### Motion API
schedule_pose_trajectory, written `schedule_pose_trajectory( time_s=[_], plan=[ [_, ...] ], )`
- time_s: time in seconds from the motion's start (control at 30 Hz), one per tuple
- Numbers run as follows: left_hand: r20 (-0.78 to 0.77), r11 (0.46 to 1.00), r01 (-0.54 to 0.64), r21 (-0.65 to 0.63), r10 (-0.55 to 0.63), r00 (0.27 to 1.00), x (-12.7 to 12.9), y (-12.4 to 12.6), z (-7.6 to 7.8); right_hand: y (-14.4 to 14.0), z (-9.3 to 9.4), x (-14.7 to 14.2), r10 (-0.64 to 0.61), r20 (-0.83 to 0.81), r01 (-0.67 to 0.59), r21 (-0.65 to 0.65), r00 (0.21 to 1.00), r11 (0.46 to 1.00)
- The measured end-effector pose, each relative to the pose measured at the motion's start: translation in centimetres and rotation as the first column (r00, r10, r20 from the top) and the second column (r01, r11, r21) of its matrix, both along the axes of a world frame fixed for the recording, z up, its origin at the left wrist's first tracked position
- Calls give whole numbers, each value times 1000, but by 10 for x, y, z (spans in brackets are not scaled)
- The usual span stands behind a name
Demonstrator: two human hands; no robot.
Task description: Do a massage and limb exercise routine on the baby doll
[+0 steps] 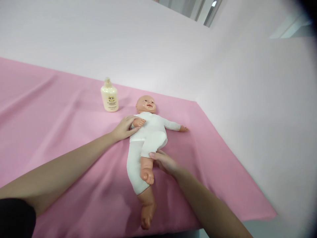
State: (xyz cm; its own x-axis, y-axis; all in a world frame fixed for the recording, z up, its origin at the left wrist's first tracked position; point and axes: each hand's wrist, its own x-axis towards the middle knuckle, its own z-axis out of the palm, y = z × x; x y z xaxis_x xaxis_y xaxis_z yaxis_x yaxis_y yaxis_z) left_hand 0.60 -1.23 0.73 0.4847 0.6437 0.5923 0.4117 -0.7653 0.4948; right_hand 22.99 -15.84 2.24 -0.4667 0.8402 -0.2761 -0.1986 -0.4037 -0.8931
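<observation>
A baby doll (148,132) in a white bodysuit lies on its back on a pink cloth (61,132), head toward the far wall. My left hand (123,128) rests against the doll's near arm and shoulder, fingers laid flat. My right hand (164,162) touches the doll's hip and thigh, where one bare leg is bent up out of the white garment. The other leg lies straight toward me, its foot bare.
A cream lotion bottle (109,96) with a pump top stands upright on the cloth just left of the doll's head. A pale wall runs behind, and the cloth's right edge (235,155) slants down toward me.
</observation>
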Motion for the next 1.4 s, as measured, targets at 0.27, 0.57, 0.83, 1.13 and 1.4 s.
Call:
schedule_pose_trajectory(
  time_s=[0.27, 0.57, 0.83, 1.13, 1.4],
  plan=[
    [-21, 1000, -13, -10, 13, 1000, -1, 0, 0, 0, -6, 1, 20, 113, -29, 81, 993, 996],
    [-35, 1000, -9, -5, 9, 999, -2, 1, -3, -3, 12, -2, 148, 266, -200, 181, 953, 963],
    [-34, 999, -21, -50, 19, 999, -1, 1, -2, 4, -12, -2, 85, 175, -115, 171, 981, 979],
    [57, 996, 2, -92, 3, 998, 2, -1, 1, 3, -7, -1, 59, -161, -47, 73, 985, 996],
    [54, 997, 11, -71, -7, 999, 1, 0, 0, 15, -5, 7, 88, -390, -66, 68, 916, 995]
  ],
)
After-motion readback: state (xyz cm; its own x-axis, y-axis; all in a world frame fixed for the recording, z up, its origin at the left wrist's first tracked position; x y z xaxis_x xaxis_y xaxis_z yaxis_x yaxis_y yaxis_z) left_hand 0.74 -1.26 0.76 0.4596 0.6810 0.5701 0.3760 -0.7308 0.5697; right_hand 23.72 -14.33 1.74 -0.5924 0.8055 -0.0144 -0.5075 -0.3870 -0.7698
